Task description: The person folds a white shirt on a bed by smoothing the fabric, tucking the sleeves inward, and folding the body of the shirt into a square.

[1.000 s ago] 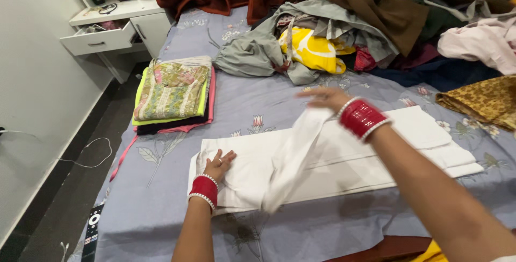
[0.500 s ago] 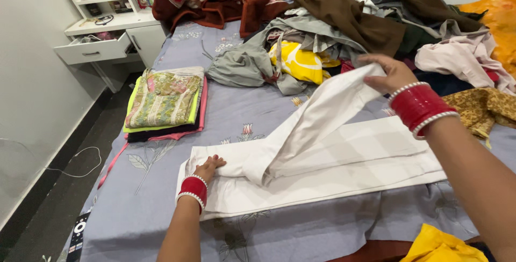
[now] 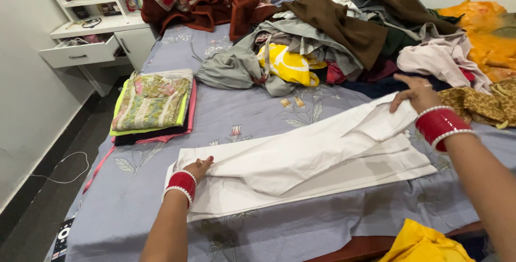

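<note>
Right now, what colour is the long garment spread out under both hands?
Plain white garment, lying on a lavender floral bedsheet; the head view shows it clearly.

This is a bedroom in a home. A bed point(image 3: 177, 52) fills most of the view, covered with a grey-blue sheet printed with flowers. Loose clothes point(image 3: 344, 25) lie heaped across its far half, and a folded stack of garments point(image 3: 151, 106) sits near its left edge. Beside the bed's far left corner stands a white dressing unit point(image 3: 102, 25) with an open drawer point(image 3: 80, 55) and shelves of small bottles. A dark floor point(image 3: 48, 197) runs along the plain wall.
</note>
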